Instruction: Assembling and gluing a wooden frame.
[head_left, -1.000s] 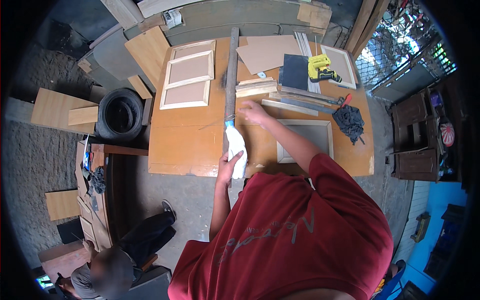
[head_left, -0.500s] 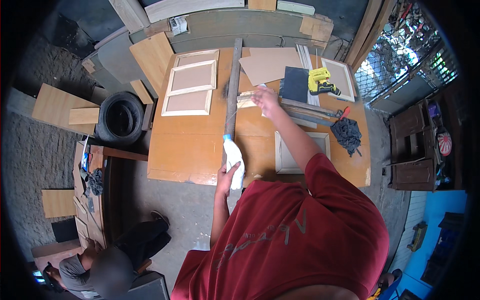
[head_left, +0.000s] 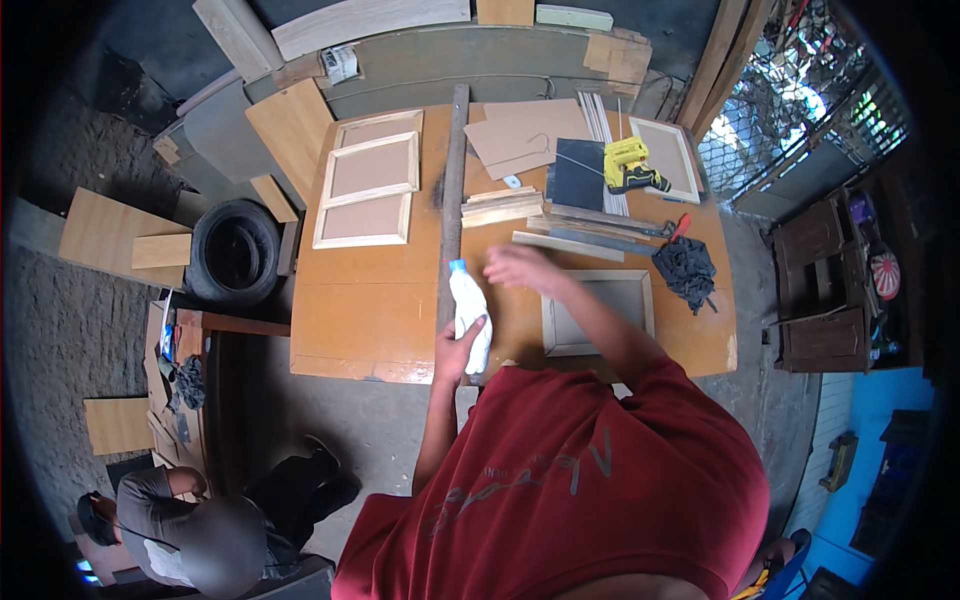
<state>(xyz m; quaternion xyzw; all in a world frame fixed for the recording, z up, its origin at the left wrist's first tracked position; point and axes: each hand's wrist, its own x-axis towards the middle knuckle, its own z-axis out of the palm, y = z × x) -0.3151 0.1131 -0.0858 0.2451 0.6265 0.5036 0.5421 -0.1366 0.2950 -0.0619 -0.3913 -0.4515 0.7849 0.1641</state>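
My left hand (head_left: 459, 346) is wrapped round the lower part of a white plastic bottle (head_left: 470, 308) with a blue cap (head_left: 457, 266). The bottle stands tilted at the table's near edge, in front of a long dark wooden bar (head_left: 453, 175). My right hand (head_left: 524, 268) hovers just right of the cap, apart from it, fingers stretched out and slightly blurred; I see nothing in it. Beyond that hand lie short wood strips (head_left: 502, 207), and below its wrist a wooden frame with a grey panel (head_left: 598, 312).
Overlapping pale frames (head_left: 362, 220) lie on the table's left. Brown boards (head_left: 510, 135), a black sheet (head_left: 578, 172), a yellow-black power tool (head_left: 630, 166) and a dark cloth (head_left: 685, 275) are on the right. A tyre (head_left: 236, 245) stands left; another person (head_left: 165, 510) sits lower left.
My right hand has drawn back from the wood strips toward the bottle cap, uncovering the strips and a small white object behind them. The left hand keeps its hold. The seated person has shifted.
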